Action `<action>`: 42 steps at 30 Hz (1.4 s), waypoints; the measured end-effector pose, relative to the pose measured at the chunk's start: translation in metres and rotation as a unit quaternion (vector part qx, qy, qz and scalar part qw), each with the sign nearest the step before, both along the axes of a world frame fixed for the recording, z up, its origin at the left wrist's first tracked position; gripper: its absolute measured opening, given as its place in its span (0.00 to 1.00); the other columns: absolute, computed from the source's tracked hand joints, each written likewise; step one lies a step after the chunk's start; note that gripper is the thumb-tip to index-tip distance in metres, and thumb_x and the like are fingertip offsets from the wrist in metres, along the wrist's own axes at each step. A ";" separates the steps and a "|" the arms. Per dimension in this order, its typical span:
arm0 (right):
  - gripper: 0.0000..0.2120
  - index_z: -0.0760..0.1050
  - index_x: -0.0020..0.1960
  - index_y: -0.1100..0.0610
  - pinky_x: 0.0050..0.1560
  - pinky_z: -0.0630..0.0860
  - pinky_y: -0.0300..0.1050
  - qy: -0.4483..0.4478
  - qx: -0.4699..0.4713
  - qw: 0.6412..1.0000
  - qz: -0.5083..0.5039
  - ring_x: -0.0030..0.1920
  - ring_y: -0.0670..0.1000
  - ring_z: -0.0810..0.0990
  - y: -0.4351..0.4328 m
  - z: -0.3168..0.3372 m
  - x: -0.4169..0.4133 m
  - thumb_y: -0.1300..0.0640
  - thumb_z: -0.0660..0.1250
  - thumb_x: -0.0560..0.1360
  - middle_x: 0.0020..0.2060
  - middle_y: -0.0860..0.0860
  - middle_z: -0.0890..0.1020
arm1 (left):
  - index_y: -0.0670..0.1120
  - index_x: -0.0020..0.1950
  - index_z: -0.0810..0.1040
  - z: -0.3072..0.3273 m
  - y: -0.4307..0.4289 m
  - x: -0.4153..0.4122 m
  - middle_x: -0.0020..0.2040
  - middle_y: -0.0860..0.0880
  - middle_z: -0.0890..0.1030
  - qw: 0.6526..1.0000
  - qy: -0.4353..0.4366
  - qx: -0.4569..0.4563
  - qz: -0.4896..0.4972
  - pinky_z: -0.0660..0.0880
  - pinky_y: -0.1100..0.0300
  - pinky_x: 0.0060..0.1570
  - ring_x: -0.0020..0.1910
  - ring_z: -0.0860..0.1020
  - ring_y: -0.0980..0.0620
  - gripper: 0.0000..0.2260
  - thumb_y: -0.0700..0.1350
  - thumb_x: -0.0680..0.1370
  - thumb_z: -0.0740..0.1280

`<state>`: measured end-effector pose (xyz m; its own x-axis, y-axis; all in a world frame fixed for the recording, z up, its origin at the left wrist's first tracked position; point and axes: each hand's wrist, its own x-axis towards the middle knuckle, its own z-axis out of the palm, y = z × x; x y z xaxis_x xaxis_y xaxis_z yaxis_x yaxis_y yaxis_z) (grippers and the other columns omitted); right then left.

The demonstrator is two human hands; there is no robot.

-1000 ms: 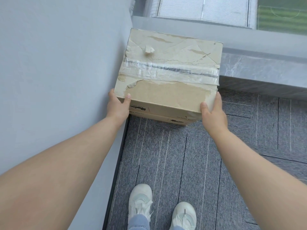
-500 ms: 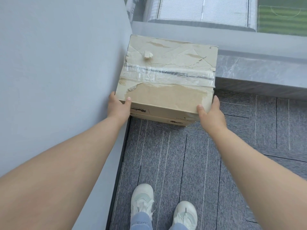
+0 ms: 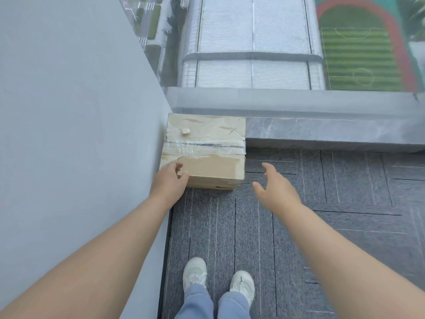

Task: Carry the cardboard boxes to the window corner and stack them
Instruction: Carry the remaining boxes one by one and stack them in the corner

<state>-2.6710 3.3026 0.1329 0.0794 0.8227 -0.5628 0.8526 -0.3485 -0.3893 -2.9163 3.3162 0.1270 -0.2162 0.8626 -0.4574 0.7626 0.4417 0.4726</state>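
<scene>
A worn, taped cardboard box (image 3: 207, 155) rests in the corner where the grey wall meets the window ledge. A second box edge shows just beneath it at its front, so it seems to lie on another box. My left hand (image 3: 169, 180) hovers at the box's near left corner with loosely curled fingers, holding nothing. My right hand (image 3: 274, 186) is off the box, to its right over the carpet, fingers spread.
The grey wall (image 3: 80, 134) runs along the left. A marble window ledge (image 3: 322, 132) spans the back under a large window. Grey carpet tiles (image 3: 322, 203) cover the floor. My white shoes (image 3: 195, 272) stand below.
The box was lowered into the corner and both hands came off it. My right hand has drawn away to the right; the view has pulled back and up.
</scene>
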 end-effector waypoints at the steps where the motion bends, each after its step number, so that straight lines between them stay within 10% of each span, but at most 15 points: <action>1: 0.28 0.53 0.75 0.51 0.53 0.74 0.52 -0.008 0.011 1.000 0.012 0.61 0.56 0.73 -0.004 0.021 0.005 0.49 0.59 0.78 0.67 0.52 0.71 | 0.44 0.65 0.72 0.021 -0.001 0.009 0.63 0.47 0.75 0.999 0.011 0.009 -0.036 0.68 0.58 0.58 0.61 0.74 0.49 0.16 0.46 0.78 0.61; 23: 0.22 0.64 0.70 0.53 0.54 0.74 0.48 -0.111 0.205 0.946 -0.224 0.59 0.52 0.75 -0.183 0.304 0.172 0.49 0.59 0.79 0.59 0.50 0.78 | 0.49 0.68 0.68 0.325 -0.052 0.253 0.66 0.52 0.71 0.849 0.039 0.234 -0.472 0.68 0.57 0.60 0.66 0.67 0.52 0.18 0.52 0.79 0.59; 30: 0.21 0.64 0.70 0.52 0.55 0.73 0.49 -0.162 0.199 0.860 -0.441 0.60 0.53 0.74 -0.246 0.315 0.190 0.49 0.58 0.79 0.58 0.50 0.78 | 0.48 0.66 0.71 0.335 -0.055 0.345 0.66 0.51 0.71 0.720 -0.019 0.247 -0.648 0.67 0.56 0.60 0.67 0.66 0.48 0.17 0.50 0.79 0.60; 42: 0.20 0.68 0.68 0.55 0.54 0.71 0.47 -0.248 0.125 0.604 -0.747 0.59 0.56 0.76 -0.401 0.312 0.083 0.52 0.61 0.77 0.60 0.52 0.78 | 0.43 0.62 0.75 0.338 -0.197 0.419 0.59 0.46 0.77 0.410 -0.184 0.236 -0.861 0.74 0.51 0.51 0.58 0.74 0.43 0.15 0.46 0.77 0.65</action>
